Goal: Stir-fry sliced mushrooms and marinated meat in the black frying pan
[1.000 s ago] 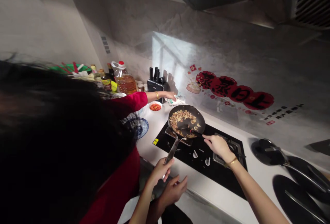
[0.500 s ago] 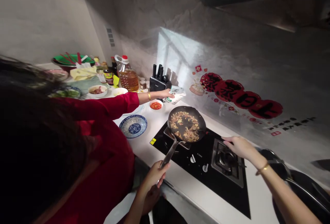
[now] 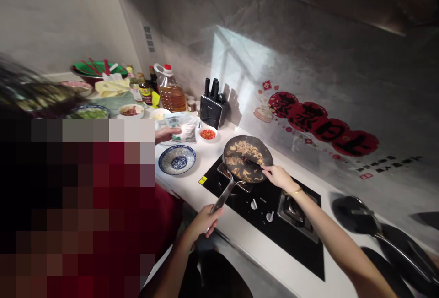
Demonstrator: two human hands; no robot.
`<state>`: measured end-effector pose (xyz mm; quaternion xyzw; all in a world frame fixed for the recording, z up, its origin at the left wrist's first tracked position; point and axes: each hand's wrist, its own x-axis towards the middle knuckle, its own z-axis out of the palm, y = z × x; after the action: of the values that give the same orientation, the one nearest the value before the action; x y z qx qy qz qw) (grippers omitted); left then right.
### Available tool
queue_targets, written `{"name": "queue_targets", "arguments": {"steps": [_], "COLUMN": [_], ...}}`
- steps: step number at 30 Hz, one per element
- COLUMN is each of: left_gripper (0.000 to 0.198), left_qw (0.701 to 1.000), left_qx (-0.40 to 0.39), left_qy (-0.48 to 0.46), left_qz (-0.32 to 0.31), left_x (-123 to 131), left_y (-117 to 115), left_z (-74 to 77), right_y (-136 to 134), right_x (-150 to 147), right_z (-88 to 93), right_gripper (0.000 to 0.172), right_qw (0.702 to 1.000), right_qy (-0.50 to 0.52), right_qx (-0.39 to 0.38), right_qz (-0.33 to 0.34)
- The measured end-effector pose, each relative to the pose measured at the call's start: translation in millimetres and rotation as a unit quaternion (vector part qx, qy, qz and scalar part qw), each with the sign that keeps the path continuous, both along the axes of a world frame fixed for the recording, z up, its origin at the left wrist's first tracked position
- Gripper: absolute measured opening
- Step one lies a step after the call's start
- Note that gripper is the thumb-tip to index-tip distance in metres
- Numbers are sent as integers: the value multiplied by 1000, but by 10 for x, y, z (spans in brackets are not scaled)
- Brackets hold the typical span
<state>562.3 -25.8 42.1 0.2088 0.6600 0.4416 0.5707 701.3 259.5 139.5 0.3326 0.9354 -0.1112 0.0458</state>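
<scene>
My left hand (image 3: 208, 220) is wrapped round the long metal handle of a dark frying pan (image 3: 266, 155), which sits on the left burner. Sliced food (image 3: 252, 147), browned and pale, is spread over the pan's bottom. My right hand (image 3: 279, 178) grips a dark spatula (image 3: 253, 163) whose end rests among the slices; its blade is hard to make out. To the left, a co-worker's hand (image 3: 168, 134) holds a clear plastic bag of white granules (image 3: 187, 129) over the counter, above a blue-and-white plate (image 3: 177, 160).
A bowl of chopped red chili (image 3: 208, 134) stands by the knife block (image 3: 211, 111). Behind are an oil jug (image 3: 172, 94), sauce bottles and bowls of ingredients. The black gas hob (image 3: 291, 247) has a second burner at right; dark pans (image 3: 353, 213) lie beyond it.
My right hand has moved left from beside the right burner to over the pan, stirring with the spatula. The co-worker's hand has drawn the bag back leftward. My left hand keeps the handle.
</scene>
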Motion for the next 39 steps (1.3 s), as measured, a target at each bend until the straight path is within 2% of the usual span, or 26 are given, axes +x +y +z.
{"name": "queue_targets", "arguments": {"steps": [3,6,8,10,12,14,16,20,22,24,28,30,32,35,37,39], "left_gripper": [47,49,49,49,48,48,48,49,49,49,49,49,49,47,47,46], "left_qw": [1000,1000,1000,1000,1000,1000,1000,1000,1000,1000,1000,1000,1000,1000,1000,1000], "left_qx": [3,3,4,5,5,4,7,13,17,22,21,22,21,24,22,9], "left_qy": [-15,-22,-24,-21,-13,-4,-4,-17,-19,-18,-16,-18,-18,-9,0,11], "left_qz": [-1,-4,-3,-2,-2,-1,-2,0,4,6,2,-1,1,5,0,-6], "left_x": [-2,-6,-7,-6,-3,-1,-1,0,3,5,0,-6,-10,-5,0,3], "left_y": [6,14,15,11,5,-1,-2,1,1,-1,-4,-6,-11,-21,-16,14], "left_z": [-18,-27,-22,-4,22,47,59,48,44,49,60,57,52,54,60,68], "right_y": [-8,-11,-46,-92,-104,-40,104,462,551,526,247,106,20,16,77,139], "right_x": [506,883,868,644,344,145,168,698,879,833,249,14,-2,381,745,1036], "right_z": [285,461,417,259,74,-26,29,437,544,463,7,-99,-33,269,439,463], "right_gripper": [37,35,34,37,40,42,40,31,28,30,38,39,38,38,39,41], "right_qw": [997,995,993,989,985,986,991,995,993,994,998,999,999,992,990,992], "right_qy": [-53,-73,-80,-90,-98,-98,-90,-99,-119,-107,-13,12,5,-47,-75,-87], "right_qx": [55,54,60,102,139,130,86,14,10,21,15,-4,5,56,77,68], "right_qz": [20,36,60,62,28,-21,-48,-12,1,-3,-57,-29,39,105,93,58]}}
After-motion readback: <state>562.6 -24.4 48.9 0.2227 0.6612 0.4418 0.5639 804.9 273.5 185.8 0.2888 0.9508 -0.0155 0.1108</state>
